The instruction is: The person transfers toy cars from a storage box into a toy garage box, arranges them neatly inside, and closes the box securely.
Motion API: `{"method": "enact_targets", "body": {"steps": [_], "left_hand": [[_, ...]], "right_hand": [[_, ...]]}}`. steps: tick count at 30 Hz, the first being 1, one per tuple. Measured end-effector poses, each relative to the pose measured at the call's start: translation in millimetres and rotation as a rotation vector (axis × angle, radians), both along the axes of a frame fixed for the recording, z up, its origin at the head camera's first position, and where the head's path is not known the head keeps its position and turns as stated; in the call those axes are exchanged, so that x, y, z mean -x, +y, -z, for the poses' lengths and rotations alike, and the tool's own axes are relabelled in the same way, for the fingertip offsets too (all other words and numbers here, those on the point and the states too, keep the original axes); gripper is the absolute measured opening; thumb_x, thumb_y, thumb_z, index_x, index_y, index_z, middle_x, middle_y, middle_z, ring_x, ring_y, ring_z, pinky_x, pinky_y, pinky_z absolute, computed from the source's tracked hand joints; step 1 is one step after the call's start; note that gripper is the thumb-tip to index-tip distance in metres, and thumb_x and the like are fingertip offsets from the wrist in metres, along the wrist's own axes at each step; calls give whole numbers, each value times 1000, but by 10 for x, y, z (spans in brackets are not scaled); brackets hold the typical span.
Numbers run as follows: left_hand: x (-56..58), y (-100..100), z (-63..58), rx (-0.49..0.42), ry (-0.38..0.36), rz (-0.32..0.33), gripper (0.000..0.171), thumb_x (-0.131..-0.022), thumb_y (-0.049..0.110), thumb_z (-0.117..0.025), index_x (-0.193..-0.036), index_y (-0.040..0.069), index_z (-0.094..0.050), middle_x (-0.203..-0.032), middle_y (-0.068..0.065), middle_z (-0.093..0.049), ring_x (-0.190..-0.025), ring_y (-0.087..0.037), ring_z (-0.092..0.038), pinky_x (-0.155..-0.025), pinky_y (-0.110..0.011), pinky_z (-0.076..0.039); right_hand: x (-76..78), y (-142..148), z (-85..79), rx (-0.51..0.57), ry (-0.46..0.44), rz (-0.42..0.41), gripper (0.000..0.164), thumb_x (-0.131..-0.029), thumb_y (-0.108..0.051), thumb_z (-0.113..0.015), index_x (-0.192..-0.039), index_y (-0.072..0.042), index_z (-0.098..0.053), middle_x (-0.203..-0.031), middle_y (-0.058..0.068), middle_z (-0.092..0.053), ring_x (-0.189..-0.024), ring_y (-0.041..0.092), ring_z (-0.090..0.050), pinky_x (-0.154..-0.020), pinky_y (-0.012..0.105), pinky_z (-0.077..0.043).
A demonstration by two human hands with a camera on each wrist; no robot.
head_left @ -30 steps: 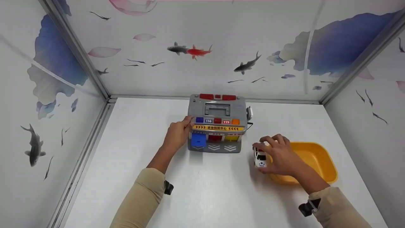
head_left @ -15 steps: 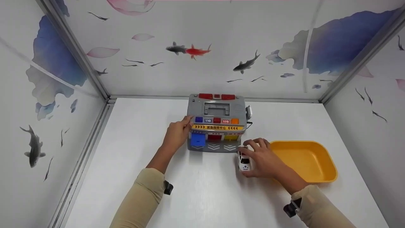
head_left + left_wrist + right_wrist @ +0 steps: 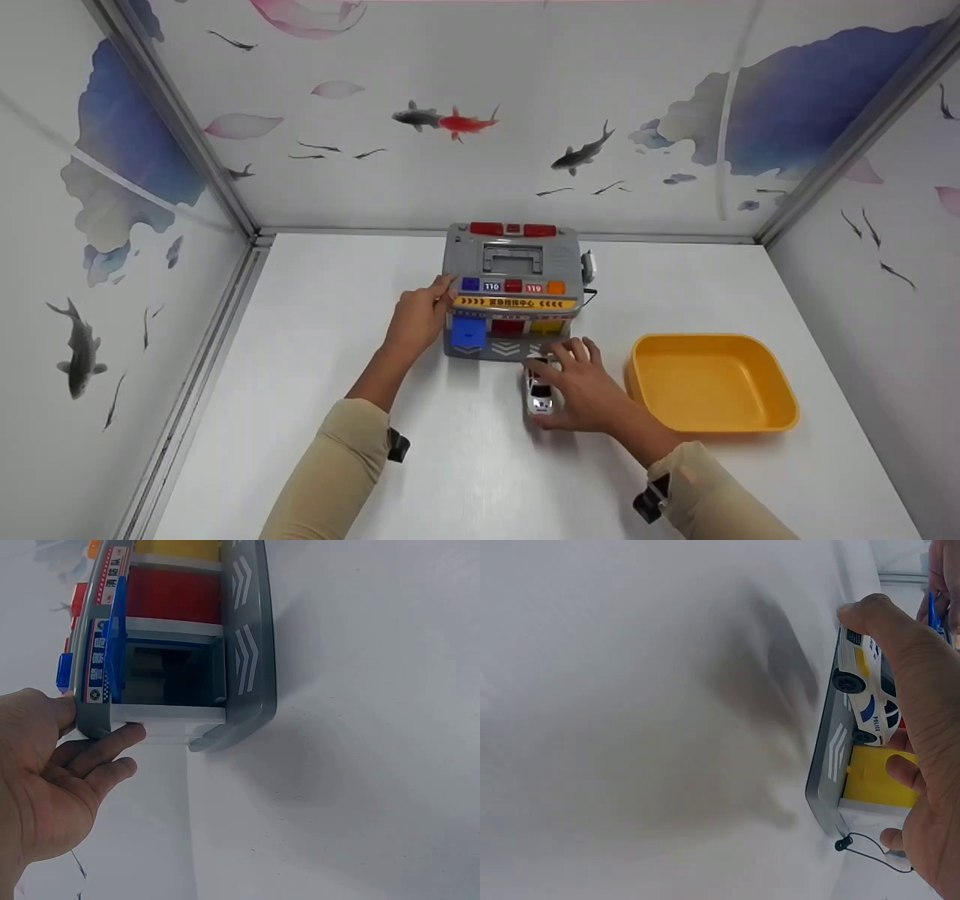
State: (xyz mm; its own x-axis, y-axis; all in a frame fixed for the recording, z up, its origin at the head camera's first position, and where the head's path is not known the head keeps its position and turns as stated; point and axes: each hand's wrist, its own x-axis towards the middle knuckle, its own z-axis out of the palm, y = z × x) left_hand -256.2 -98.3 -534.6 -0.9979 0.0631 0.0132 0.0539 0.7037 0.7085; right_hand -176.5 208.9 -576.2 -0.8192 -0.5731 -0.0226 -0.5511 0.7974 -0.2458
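A grey toy garage (image 3: 510, 281) stands at the back of the table, with a blue, a red and a yellow door along its front. The blue door (image 3: 116, 645) is swung up, and the dark bay behind it shows in the left wrist view. My left hand (image 3: 417, 319) grips the garage's left edge, thumb on the roof side and fingers against the side wall. In front of the garage ramp (image 3: 504, 349), my right hand (image 3: 589, 390) holds a white toy police car (image 3: 866, 686) between thumb and fingers. The head view has the car lengthwise, pointing toward the garage.
A yellow plastic basin (image 3: 712, 382) sits to the right of the right hand. A small white piece (image 3: 589, 266) on a black cord is attached to the garage's right side. Printed wall panels (image 3: 480, 187) enclose the white table (image 3: 352, 450).
My right hand has carried the police car left, from beside the basin to in front of the garage ramp. The left hand and the garage stay where they were.
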Motion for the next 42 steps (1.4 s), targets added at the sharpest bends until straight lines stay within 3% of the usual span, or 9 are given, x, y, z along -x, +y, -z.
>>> {"method": "enact_targets", "body": {"steps": [4,10,18,24,27,31,35,39,42], "left_hand": [[-4,-6,1,-2,-7,-2,45,-117,37,-56,-159,20,-62,-163,-9,-58,-149,-31,-61,-121,-48,-56],[-6,-3,6,6,-5,-5,45,-117,38,-56,-159,22,-62,-162,-8,-59,-149,-31,-61,-120,-49,-56],[-7,-9,1,5,9,0,44,-117,37,-57,-158,22,-63,-161,-9,-60,-147,-32,-64,-111,-49,-62],[-5,-24,6,10,26,3,43,-117,37,-58,-156,21,-65,-158,-10,-64,-141,-32,-69,-110,-51,-63],[-3,-26,21,6,42,13,43,-117,36,-58,-156,20,-66,-158,-12,-63,-139,-32,-70,-103,-49,-65],[2,-14,28,-5,40,14,43,-117,35,-59,-157,19,-65,-160,-12,-60,-144,-32,-65,-104,-48,-64],[11,-11,19,-4,28,9,44,-117,36,-58,-158,20,-63,-161,-11,-59,-148,-32,-61,-116,-49,-60],[13,-14,24,-3,20,7,45,-117,36,-57,-159,20,-62,-162,-10,-58,-125,-28,-77,-95,-42,-65],[10,-18,33,-10,6,2,45,-117,37,-57,-160,21,-61,-163,-9,-57,-106,-25,-73,-81,-41,-58]], "right_hand": [[13,-162,45,6,-44,-12,88,-86,-64,-89,-161,-30,-57,-162,14,-52,-153,46,-40,-129,83,-25],[38,-395,95,-7,-78,-18,86,-88,-67,-86,-161,-34,-56,-161,12,-52,-152,45,-41,-128,82,-29],[67,-647,137,-30,-70,-44,89,-88,-68,-86,-163,-31,-55,-162,13,-51,-152,45,-43,-126,83,-33],[97,-807,172,-41,-71,-63,91,-89,-64,-87,-165,-29,-52,-171,14,-42,-157,42,-37,-129,81,-30],[106,-864,190,-53,-69,-65,90,-91,-63,-86,-166,-27,-51,-174,16,-38,-161,43,-33,-128,82,-30],[114,-917,209,-43,-66,-51,90,-91,-63,-86,-166,-27,-51,-177,17,-36,-162,44,-33,-128,82,-31],[135,-982,209,-30,-78,-30,92,-90,-62,-87,-167,-28,-49,-176,18,-38,-161,46,-35,-128,83,-29],[154,-1047,209,-40,-74,-12,91,-91,-62,-86,-167,-28,-50,-173,19,-41,-159,47,-38,-128,83,-30],[167,-1080,232,-49,-63,0,90,-93,-63,-84,-168,-27,-49,-173,18,-41,-157,45,-38,-128,83,-30]]}}
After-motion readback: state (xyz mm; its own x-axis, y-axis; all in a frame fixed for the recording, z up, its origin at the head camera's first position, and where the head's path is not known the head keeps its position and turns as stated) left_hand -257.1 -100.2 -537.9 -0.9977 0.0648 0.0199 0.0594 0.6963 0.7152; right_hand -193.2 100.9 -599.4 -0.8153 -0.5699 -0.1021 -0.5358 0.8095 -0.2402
